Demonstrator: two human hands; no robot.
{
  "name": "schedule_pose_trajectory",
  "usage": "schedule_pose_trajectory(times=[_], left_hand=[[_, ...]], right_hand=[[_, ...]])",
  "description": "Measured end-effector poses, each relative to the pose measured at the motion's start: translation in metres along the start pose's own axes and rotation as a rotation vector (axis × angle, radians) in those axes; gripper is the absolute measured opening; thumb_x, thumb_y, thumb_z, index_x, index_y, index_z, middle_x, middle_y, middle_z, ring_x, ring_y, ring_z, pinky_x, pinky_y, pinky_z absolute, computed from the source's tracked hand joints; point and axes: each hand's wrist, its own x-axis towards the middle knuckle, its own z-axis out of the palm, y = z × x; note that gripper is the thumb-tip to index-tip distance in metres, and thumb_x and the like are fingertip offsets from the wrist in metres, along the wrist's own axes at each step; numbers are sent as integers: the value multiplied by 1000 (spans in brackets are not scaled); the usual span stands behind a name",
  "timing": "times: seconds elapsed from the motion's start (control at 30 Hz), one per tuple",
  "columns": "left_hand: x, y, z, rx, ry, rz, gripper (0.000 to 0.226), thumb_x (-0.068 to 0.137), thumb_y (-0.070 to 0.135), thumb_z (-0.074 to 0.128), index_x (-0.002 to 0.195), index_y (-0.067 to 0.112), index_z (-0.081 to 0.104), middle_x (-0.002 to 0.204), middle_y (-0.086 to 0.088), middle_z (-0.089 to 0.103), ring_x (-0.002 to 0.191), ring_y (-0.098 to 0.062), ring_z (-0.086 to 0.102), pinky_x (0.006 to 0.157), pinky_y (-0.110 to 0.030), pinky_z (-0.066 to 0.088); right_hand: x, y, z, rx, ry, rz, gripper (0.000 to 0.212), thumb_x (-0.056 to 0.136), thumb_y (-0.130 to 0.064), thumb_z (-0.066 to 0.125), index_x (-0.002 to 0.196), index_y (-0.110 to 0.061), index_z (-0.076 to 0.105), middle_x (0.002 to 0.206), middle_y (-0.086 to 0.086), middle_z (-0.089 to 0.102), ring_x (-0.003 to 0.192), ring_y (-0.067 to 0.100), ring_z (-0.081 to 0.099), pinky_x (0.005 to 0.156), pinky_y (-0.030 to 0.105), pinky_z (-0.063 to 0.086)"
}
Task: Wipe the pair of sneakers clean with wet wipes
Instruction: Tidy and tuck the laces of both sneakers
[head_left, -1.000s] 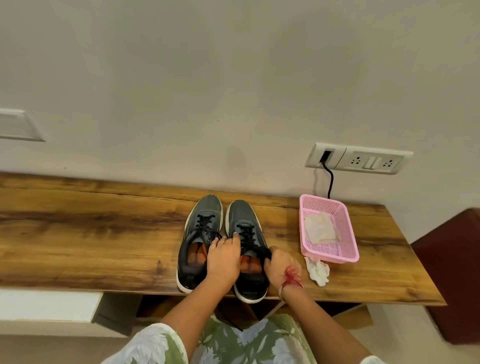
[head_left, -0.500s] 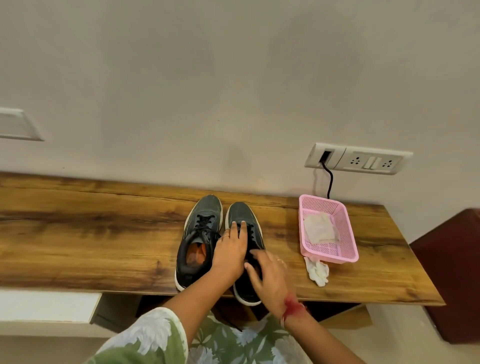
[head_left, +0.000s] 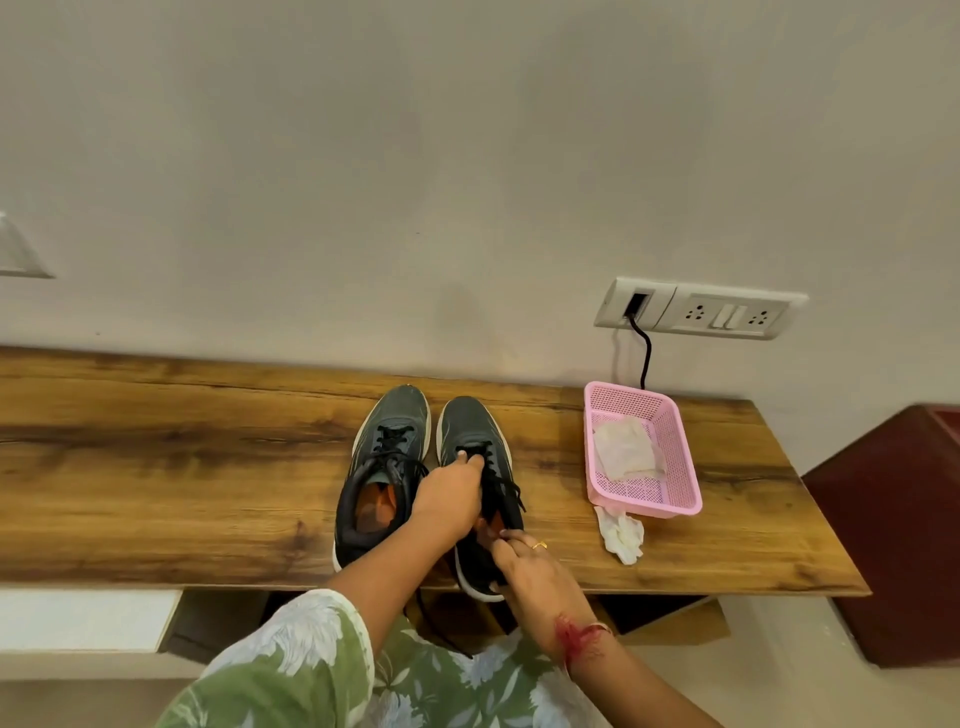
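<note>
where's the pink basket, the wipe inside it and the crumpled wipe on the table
pink basket (head_left: 676, 457): head view, right wall
wipe in basket (head_left: 626, 449): head view, its middle
crumpled wipe (head_left: 621, 535): head view, its middle

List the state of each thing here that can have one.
Left sneaker: standing on table.
Right sneaker: on table, held by both hands.
Left hand: grips right sneaker's laces.
Right hand: grips its heel.
Basket: holds a wipe.
Crumpled wipe: on table by basket.
Socket: cable plugged in.

Matt mesh-fabric sneakers (head_left: 384, 467) on a grainy, satin wood bench (head_left: 182, 457), beside a perforated pink plastic basket (head_left: 675, 457) holding crumpled wipes (head_left: 626, 454)
</note>
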Motion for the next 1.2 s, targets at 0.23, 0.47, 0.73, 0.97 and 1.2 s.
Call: schedule_pose_trajectory(times=[0.23, 0.47, 0.73, 0.97, 1.2], left_hand=[[3, 0, 0, -119, 37, -18, 47, 98, 19, 42, 145, 25, 37, 131, -10, 58, 113, -32, 58, 86, -39, 49], [-15, -8, -1, -362, 56, 45, 78, 92, 35, 59, 152, 17, 14, 159, -9, 11, 143, -28, 23, 112, -37, 30], [-41, 6, 20, -285, -22, 83, 63, 101, 33, 37, 153, 23, 4, 158, -10, 16, 141, -31, 27, 110, -42, 34], [-32, 17, 28, -332, -69, 114, 64, 102, 33, 32, 153, 28, -6, 149, -12, 36, 126, -31, 46, 100, -41, 42], [-32, 25, 30, -374, -81, 78, 63, 101, 34, 34, 152, 33, -4, 153, -9, 30, 131, -30, 41, 104, -41, 40]], right_hand=[[-3, -9, 4, -4, 56, 43, 30, 89, -5, 49, 116, -17, 51, 122, 2, 53, 118, 16, 46, 81, 29, 47], [1, -9, -1, -45, 62, 94, 40, 92, -11, 47, 131, -21, 41, 127, -1, 49, 126, 15, 37, 89, 29, 46], [9, 14, -7, -46, 88, 152, 43, 94, -14, 45, 135, -23, 35, 125, -1, 49, 123, 14, 41, 93, 27, 41], [12, 38, -14, 7, 62, 139, 42, 93, -15, 47, 134, -21, 40, 124, 1, 51, 122, 16, 42, 94, 25, 39], [10, 44, -18, 19, 39, 150, 46, 93, -15, 48, 137, -23, 38, 128, 1, 49, 122, 15, 42, 96, 22, 36]])
